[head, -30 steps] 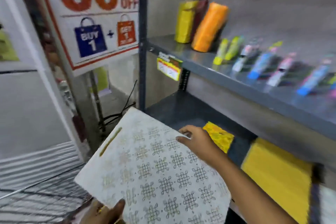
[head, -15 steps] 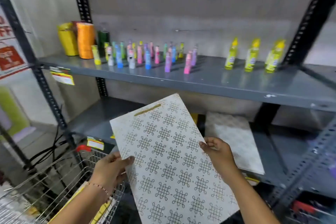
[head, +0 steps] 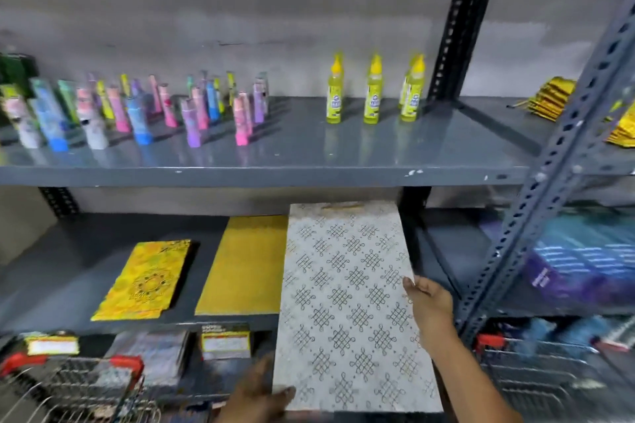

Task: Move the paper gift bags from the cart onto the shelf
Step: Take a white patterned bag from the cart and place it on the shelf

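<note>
I hold a flat white paper gift bag (head: 347, 302) with a grey knot pattern, its handle end pushed onto the lower shelf (head: 68, 271). My right hand (head: 427, 302) grips its right edge. My left hand (head: 257, 395) pinches its near left corner. The bag's near end overhangs the shelf front. Left of it on the shelf lie a plain yellow bag (head: 247, 268) and a patterned yellow bag (head: 147, 282). The wire cart (head: 75, 385) with red corner caps sits at the bottom left, with a silvery flat bag (head: 154, 354) just behind it.
The upper shelf (head: 309, 168) carries several small pastel bottles (head: 137, 113) and yellow bottles (head: 372, 93). A slotted grey upright (head: 536, 199) stands just right of my right hand. A neighbouring rack holds gold packets (head: 553, 96) and purple packs (head: 577, 264). Price labels (head: 225, 340) line the shelf front.
The view has swung right along the rack. The white bag has gone from tilted in front of me to lying flat with its far end on the lower shelf, both hands still on it.
</note>
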Motion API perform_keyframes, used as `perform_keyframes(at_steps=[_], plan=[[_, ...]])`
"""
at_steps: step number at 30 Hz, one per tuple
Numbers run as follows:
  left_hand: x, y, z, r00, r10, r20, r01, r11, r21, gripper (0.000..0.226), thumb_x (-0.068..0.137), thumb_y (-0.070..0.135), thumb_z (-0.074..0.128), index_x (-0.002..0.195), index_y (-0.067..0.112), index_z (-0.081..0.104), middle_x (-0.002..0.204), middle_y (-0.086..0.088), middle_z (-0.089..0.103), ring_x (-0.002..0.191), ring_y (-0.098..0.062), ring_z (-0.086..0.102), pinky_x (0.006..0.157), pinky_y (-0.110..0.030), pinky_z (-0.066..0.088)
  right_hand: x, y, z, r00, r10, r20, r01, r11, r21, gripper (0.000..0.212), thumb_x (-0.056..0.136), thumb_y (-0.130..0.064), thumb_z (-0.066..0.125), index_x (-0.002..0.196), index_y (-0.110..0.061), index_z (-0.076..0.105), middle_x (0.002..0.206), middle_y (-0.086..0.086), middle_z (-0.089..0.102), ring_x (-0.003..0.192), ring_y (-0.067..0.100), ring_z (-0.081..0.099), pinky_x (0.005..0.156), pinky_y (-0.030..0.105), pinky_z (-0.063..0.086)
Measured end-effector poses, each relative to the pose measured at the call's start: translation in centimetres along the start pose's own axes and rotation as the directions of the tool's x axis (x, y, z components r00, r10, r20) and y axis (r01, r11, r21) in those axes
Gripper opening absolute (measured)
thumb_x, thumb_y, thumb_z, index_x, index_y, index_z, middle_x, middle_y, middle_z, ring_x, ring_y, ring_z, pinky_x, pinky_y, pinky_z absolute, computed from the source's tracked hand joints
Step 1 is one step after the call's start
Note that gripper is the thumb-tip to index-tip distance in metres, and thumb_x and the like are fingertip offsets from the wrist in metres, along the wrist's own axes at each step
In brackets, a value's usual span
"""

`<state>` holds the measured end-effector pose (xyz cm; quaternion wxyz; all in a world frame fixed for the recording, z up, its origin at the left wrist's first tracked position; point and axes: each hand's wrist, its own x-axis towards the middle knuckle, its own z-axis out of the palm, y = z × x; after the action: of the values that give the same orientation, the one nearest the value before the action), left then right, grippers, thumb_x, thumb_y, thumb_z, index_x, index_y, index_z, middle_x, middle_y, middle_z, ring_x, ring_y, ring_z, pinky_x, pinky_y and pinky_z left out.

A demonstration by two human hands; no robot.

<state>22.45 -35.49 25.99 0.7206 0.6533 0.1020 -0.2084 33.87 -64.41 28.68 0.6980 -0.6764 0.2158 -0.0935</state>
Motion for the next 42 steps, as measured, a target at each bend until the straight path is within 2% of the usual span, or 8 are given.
perform_keyframes(at_steps=[4, 7, 12, 19, 23, 27, 35, 42], plan=[[5.1, 1.6, 1.0, 0.993, 0.005, -0.119, -0.027, 0.982, -0.187, 0.054, 0.065, 0.002, 0.082, 0.111, 0.017, 0.058, 0.115, -0.011, 0.066, 0.112, -0.044, 0.059, 0.090, -0.058, 0.050, 3.7, -0.7, 0.2, 0.991, 0.016, 0.134, -0.001, 0.994, -0.111, 0.024, 0.091, -0.012, 0.060, 0.114, -0.010, 0.061, 0.106, 0.002, 0.065, 0.093, 0.016, 0.059, 0.080, 0.027, 0.048], [8.8, 3.7, 2.0, 0.994, -0.044, -0.102, 0.023, 0.980, -0.199, 0.054, 0.083, -0.015, 0.056, 0.121, 0.024, 0.050, 0.118, -0.021, 0.064, 0.098, -0.052, 0.063, 0.083, -0.069, 0.047, 5.4, -0.1, -0.3, 0.963, 0.161, 0.215, -0.119, 0.974, -0.195, 0.030, 0.089, -0.024, 0.063, 0.118, -0.019, 0.054, 0.115, -0.007, 0.058, 0.109, 0.014, 0.052, 0.096, 0.032, 0.042], [13.2, 6.0, 4.8, 0.981, -0.080, -0.175, 0.051, 0.986, -0.161, 0.048, 0.086, -0.013, 0.053, 0.114, 0.026, 0.048, 0.112, -0.011, 0.064, 0.079, -0.032, 0.072, 0.058, -0.040, 0.061, 7.2, 1.6, -1.3, 0.971, 0.239, -0.002, -0.226, 0.917, -0.328, 0.012, 0.080, -0.003, 0.071, 0.073, 0.002, 0.063, 0.074, 0.012, 0.063, 0.058, 0.022, 0.055, 0.058, 0.030, 0.046], [17.9, 6.5, 8.2, 0.917, -0.231, -0.324, 0.184, 0.968, -0.169, 0.017, 0.087, -0.009, 0.052, 0.094, 0.006, 0.057, 0.093, -0.018, 0.067, 0.057, -0.026, 0.068, 0.047, -0.030, 0.058, 10.4, 2.7, -1.7, 0.987, 0.119, -0.108, -0.146, 0.945, -0.292, 0.021, 0.076, 0.000, 0.073, 0.097, 0.001, 0.069, 0.091, 0.010, 0.071, 0.085, 0.025, 0.065, 0.081, 0.032, 0.050], [19.5, 5.8, 8.1, 0.865, -0.019, -0.501, 0.222, 0.911, 0.348, 0.029, 0.079, 0.010, 0.066, 0.107, 0.007, 0.065, 0.106, -0.014, 0.071, 0.094, -0.030, 0.067, 0.076, -0.029, 0.052, 12.0, 3.6, -1.4, 0.999, 0.045, -0.018, -0.049, 0.928, -0.369, 0.024, 0.079, -0.002, 0.070, 0.103, -0.006, 0.071, 0.097, 0.006, 0.073, 0.092, 0.024, 0.068, 0.091, 0.040, 0.054], [20.5, 4.9, 7.8, 0.848, 0.020, -0.529, 0.304, 0.799, 0.518, 0.043, 0.075, 0.020, 0.067, 0.117, 0.014, 0.063, 0.115, -0.010, 0.068, 0.112, -0.028, 0.059, 0.094, -0.035, 0.051, 12.8, 4.9, -1.7, 0.997, 0.067, 0.042, -0.044, 0.909, -0.414, 0.028, 0.078, -0.001, 0.071, 0.104, -0.010, 0.070, 0.103, 0.002, 0.073, 0.093, 0.021, 0.068, 0.091, 0.041, 0.054], [19.8, 4.7, 8.2, 0.834, 0.028, -0.551, 0.263, 0.858, 0.441, 0.027, 0.081, 0.004, 0.060, 0.107, 0.006, 0.067, 0.106, -0.014, 0.072, 0.100, -0.033, 0.064, 0.073, -0.026, 0.044, 12.0, 5.7, -2.4, 0.995, 0.057, 0.084, -0.012, 0.890, -0.456, 0.024, 0.075, 0.000, 0.075, 0.091, -0.018, 0.070, 0.096, 0.002, 0.074, 0.089, 0.019, 0.069, 0.086, 0.034, 0.054], [19.1, 4.5, 7.8, 0.837, 0.042, -0.546, 0.248, 0.859, 0.447, 0.039, 0.075, 0.007, 0.069, 0.114, 0.009, 0.067, 0.111, -0.012, 0.072, 0.105, -0.031, 0.064, 0.088, -0.032, 0.051, 11.7, 5.9, -2.6, 0.995, 0.028, 0.095, 0.027, 0.847, -0.531, 0.023, 0.075, -0.004, 0.075, 0.095, -0.015, 0.071, 0.100, 0.001, 0.075, 0.090, 0.018, 0.070, 0.080, 0.029, 0.055]])
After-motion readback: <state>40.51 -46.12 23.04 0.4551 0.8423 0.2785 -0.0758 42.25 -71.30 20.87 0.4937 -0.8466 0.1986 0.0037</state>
